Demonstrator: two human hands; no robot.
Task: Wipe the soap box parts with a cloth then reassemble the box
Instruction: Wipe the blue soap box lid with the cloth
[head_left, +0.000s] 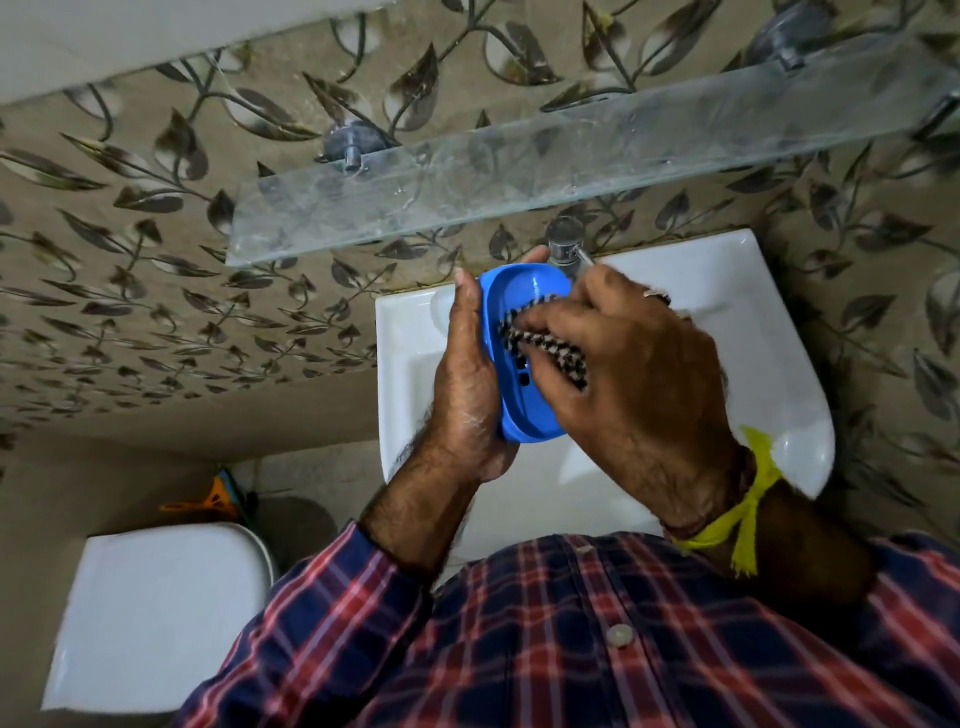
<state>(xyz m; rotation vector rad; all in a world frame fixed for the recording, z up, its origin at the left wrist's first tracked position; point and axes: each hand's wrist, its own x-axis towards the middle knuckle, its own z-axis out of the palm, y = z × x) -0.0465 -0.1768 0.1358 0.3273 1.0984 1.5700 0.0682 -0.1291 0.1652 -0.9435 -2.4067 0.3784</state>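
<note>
A blue oval soap box part (524, 291) with small drain slots stands on its edge above the white sink (769, 332). My left hand (467, 374) grips it from the left, fingers curled round its far rim. My right hand (634, 374) holds a black-and-white checked cloth (550, 348) bunched under its fingers and presses it into the part's hollow. No other box part shows.
A chrome tap (566, 244) stands just behind the blue part. A clear glass shelf (519, 182) runs across the leaf-patterned wall above the sink. A white toilet tank lid (156, 613) sits low at the left, with orange and blue items (218, 499) behind it.
</note>
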